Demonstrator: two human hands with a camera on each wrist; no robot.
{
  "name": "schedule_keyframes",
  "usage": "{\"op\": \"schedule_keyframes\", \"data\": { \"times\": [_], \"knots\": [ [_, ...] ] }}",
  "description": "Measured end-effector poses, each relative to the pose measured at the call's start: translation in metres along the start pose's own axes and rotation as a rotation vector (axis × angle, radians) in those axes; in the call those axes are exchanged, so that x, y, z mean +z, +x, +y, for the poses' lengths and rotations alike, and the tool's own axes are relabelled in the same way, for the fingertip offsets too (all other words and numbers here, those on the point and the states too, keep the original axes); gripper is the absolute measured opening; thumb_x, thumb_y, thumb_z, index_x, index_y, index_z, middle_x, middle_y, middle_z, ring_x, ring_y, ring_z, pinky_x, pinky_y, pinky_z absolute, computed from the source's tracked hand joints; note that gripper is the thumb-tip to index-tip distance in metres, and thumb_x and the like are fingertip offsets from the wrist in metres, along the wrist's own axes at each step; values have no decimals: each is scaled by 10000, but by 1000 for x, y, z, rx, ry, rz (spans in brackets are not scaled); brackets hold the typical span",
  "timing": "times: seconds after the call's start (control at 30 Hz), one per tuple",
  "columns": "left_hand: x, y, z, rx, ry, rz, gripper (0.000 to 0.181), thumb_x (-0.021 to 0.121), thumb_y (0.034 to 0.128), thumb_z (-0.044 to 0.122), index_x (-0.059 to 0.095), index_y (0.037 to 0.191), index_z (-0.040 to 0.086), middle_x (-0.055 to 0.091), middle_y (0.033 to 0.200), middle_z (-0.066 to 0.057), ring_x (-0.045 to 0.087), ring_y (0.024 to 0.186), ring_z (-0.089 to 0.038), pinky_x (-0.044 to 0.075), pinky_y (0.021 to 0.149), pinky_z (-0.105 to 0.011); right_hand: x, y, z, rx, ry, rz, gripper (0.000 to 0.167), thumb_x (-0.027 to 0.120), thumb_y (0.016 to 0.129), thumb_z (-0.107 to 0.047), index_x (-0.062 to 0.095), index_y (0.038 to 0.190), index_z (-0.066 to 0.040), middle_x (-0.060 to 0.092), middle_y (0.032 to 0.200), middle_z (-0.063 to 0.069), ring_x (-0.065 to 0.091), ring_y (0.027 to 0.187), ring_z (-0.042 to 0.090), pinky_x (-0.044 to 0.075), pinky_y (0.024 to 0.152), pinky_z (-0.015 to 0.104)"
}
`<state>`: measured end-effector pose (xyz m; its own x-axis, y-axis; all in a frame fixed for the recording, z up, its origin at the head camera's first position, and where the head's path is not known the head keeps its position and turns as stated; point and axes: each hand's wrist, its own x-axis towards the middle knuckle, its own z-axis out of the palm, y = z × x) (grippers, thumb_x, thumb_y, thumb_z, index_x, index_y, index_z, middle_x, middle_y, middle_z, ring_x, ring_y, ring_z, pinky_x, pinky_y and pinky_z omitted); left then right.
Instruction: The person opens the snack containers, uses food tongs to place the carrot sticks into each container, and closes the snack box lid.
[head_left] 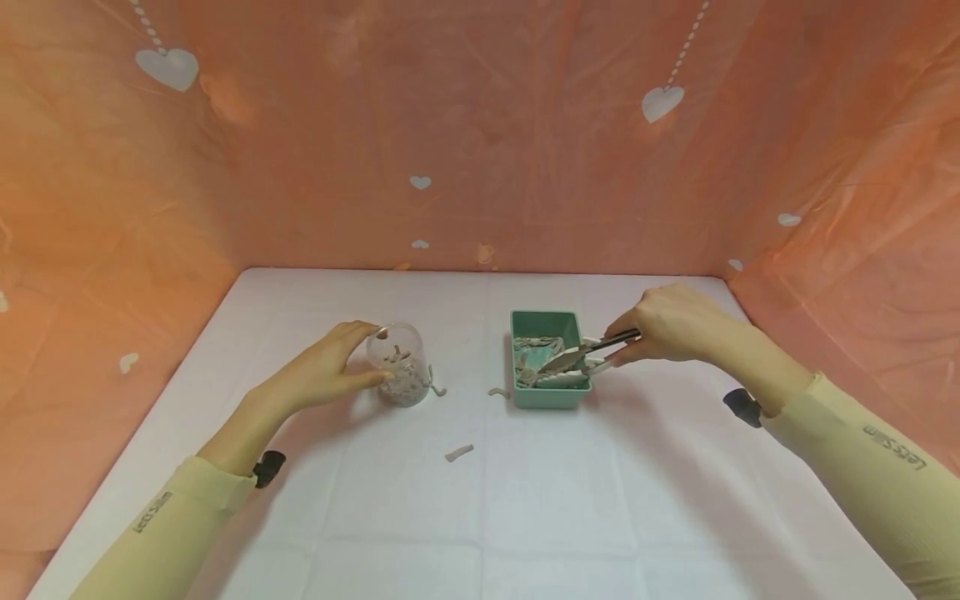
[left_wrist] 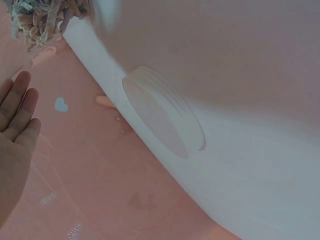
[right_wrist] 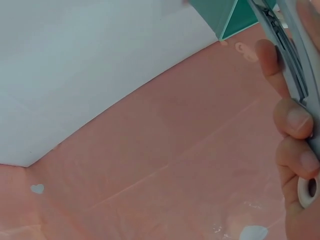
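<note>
My left hand point(head_left: 326, 367) holds a clear plastic jar point(head_left: 405, 379) on the table, thumb at the near side and fingers at the far side. Greyish-brown curled strips point(left_wrist: 45, 20) fill part of the jar. My right hand point(head_left: 667, 325) grips a pair of tongs point(head_left: 615, 339), whose tips reach down into a green rectangular box point(head_left: 550, 400). More such strips point(head_left: 538, 342) lie in that box, partly hidden by the tongs. The right wrist view shows fingers curled round the grey tongs point(right_wrist: 287, 55); their tips are out of sight there.
One loose strip point(head_left: 459, 452) lies on the white tablecloth point(head_left: 390, 517) in front, another point(head_left: 498, 392) beside the box, and one point(head_left: 437, 387) against the jar. A clear round lid point(left_wrist: 165, 112) shows in the left wrist view. An orange curtain point(head_left: 480, 125) encloses the table's back and sides.
</note>
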<state>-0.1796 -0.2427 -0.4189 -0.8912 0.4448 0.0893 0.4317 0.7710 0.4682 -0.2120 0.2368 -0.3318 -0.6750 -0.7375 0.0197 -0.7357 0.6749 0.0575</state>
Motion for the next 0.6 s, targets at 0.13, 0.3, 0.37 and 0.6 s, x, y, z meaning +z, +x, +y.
{"op": "schedule_keyframes", "data": {
  "times": [0.13,0.3,0.37,0.6],
  "knots": [
    [0,0,0,-2,3,-1,695,761,953,376,503,1457,-28,507,1480,-271,428,1417,-456,344,1177,-639,1,-4,2,6,5,23,295,906,761,-477,839,982,-294,649,668,-218,502,563,10,414,498,284],
    [0,1,0,0,7,0,695,760,954,382,504,1455,-25,511,1477,-267,428,1417,-455,345,1176,-638,0,-9,5,-11,9,80,281,917,756,-450,838,978,-299,623,651,-234,502,556,9,397,494,274],
    [1,1,-1,4,8,2,695,762,951,379,507,1453,-28,517,1472,-266,432,1414,-454,347,1176,-635,0,-12,7,-16,17,107,283,922,752,-438,839,980,-293,645,668,-232,507,553,5,395,491,268],
    [2,2,-2,5,8,6,693,767,947,369,512,1445,-40,522,1464,-277,438,1408,-462,346,1176,-637,1,-20,13,-5,20,198,315,943,719,-423,849,983,-280,686,680,-209,536,542,13,376,460,267]
  ]
}}
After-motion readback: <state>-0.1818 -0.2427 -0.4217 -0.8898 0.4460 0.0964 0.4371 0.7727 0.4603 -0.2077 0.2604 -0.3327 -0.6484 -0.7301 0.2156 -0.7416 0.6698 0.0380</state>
